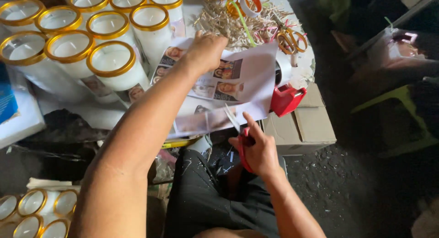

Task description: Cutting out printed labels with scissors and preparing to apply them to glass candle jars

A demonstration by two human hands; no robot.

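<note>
Cutting a printed photo sheet beside rows of glass candles.

White wax candles [111, 64] in gold-rimmed glass jars stood clustered at the left on a cluttered work surface. The left hand [206, 50] gripped the far edge of the sheet of printed portraits [228, 85], fingers closed on the paper. The right hand [258, 149] held red-handled scissors [240, 133], blades parted at the sheet's near edge. A red tape dispenser [286, 98] sat just right, above a cardboard box [304, 123] on the dark, littered floor.
</note>
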